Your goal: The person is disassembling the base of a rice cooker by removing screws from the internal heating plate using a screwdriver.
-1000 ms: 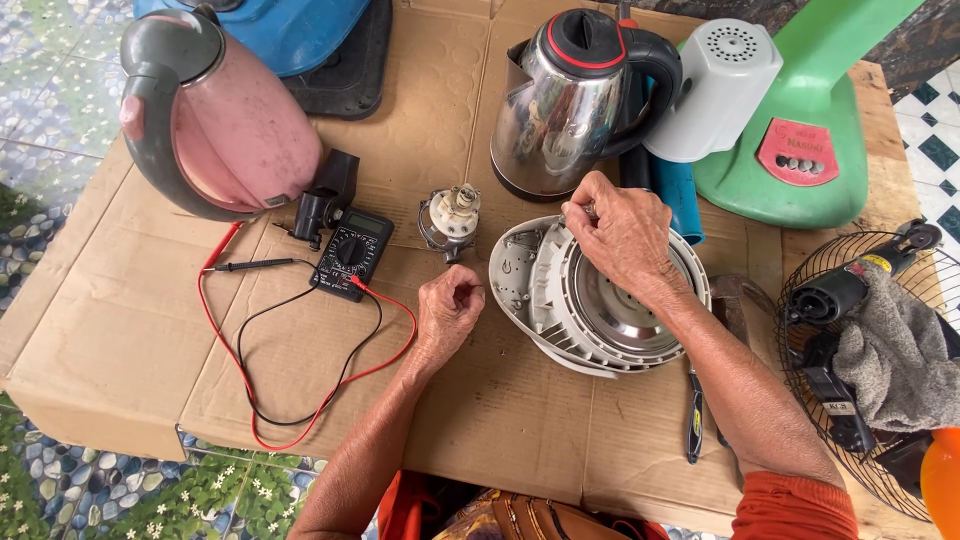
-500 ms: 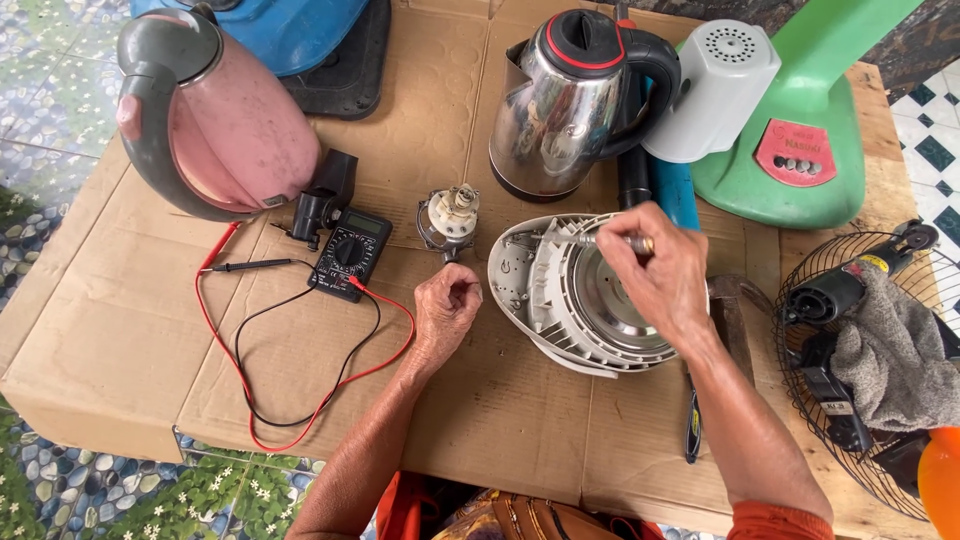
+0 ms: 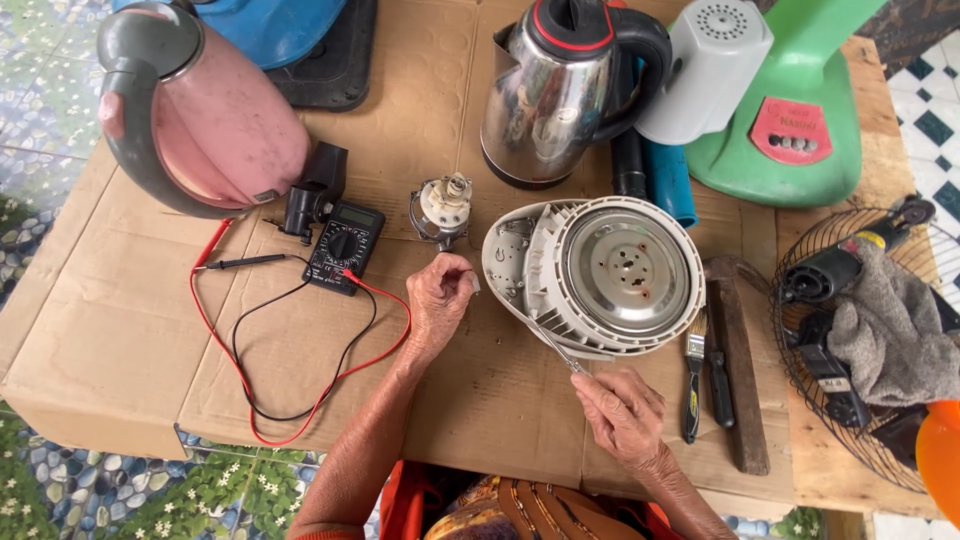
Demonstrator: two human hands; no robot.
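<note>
So the white round appliance base was lying upside down on the cardboard-covered counter, metal disc facing up, right in the middle between both hands. The right hand was down near the front edge, fingers pressed together around the handle of a thin metal tool, probably a screwdriver, whose tip ran up to the base's lower left rim. The left hand sat just left of the base, loosely curled, fingertips pinching some tiny light-coloured bit I couldn't make out.

Just above that hand stood a small round white connector part. Left of it was a black multimeter with its red and black leads looped over the cardboard. A pink kettle sat at the back left, a steel kettle at the back centre, and a green fan stand at the back right. A paintbrush and a hammer lay right of the base, and a wire fan guard with a grey rag on it was further right.
</note>
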